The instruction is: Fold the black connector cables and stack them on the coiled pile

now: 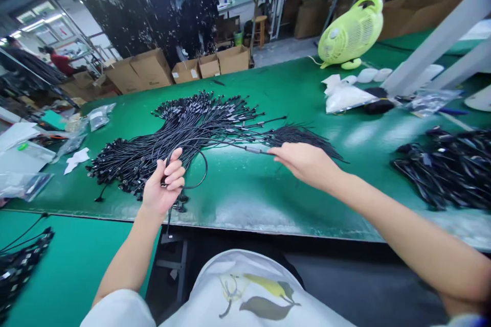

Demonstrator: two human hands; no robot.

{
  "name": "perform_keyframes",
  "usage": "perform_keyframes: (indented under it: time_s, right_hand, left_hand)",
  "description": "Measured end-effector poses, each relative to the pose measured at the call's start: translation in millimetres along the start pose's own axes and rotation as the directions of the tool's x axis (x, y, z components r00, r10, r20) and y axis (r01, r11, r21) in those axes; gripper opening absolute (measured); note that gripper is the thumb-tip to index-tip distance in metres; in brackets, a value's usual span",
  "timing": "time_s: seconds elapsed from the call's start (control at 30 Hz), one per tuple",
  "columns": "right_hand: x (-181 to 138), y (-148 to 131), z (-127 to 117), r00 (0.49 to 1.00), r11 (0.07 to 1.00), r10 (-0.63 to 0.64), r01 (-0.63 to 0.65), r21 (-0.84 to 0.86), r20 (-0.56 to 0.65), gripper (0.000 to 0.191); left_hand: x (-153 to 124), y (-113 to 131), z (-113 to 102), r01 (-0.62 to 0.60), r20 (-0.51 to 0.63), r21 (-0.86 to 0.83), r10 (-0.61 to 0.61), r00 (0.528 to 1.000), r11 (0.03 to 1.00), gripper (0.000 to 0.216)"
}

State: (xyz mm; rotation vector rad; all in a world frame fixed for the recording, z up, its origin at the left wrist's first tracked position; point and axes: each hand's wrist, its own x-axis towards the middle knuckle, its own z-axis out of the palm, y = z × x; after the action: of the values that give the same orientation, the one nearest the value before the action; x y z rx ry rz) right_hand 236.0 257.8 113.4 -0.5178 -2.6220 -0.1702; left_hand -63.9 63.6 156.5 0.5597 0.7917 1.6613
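My left hand is closed around a black cable, which loops out to the right of the fingers and hangs down below the wrist. To the right, my right hand pinches the same or another thin black cable near a grey sleeve; whether both hands hold one cable I cannot tell. Behind the hands lies a big heap of black cables with connectors at their ends. A bundle of thin black strips, perhaps ties, lies just beyond my right hand.
The green table carries a light green fan, white rolls and bags, and bundled black cables at right. Plastic bags lie at left. Cardboard boxes stand behind. More cables rest on a second green surface.
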Motion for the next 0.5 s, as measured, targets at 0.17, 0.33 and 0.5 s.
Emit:
perform_keyframes:
  time_s: [0.17, 0.33, 0.5]
  right_hand:
    - [-10.4, -62.8, -2.6, 0.957, 0.953, -0.289, 0.284, 0.101, 0.033, 0.031]
    - [-2.2, -97.0, -5.8, 0.916, 0.898, -0.371, 0.312, 0.309, 0.153, 0.034]
    - [11.9, -92.7, -2.4, 0.977, 0.839, -0.198, 0.127, 0.529, 0.079, 0.038]
  left_hand:
    - [20.4, -25.1, -0.6, 0.066, 0.017, 0.149, -0.069, 0.997, 0.987, 0.037]
    - [15.6, -58.5, 11.1, -0.034, 0.189, 0.6, -0.1, 0.977, 0.799, 0.038]
    - [-3.3, -69.2, 19.8, -0.141, 0.308, 0.867, -0.293, 0.905, 0.478, 0.028]
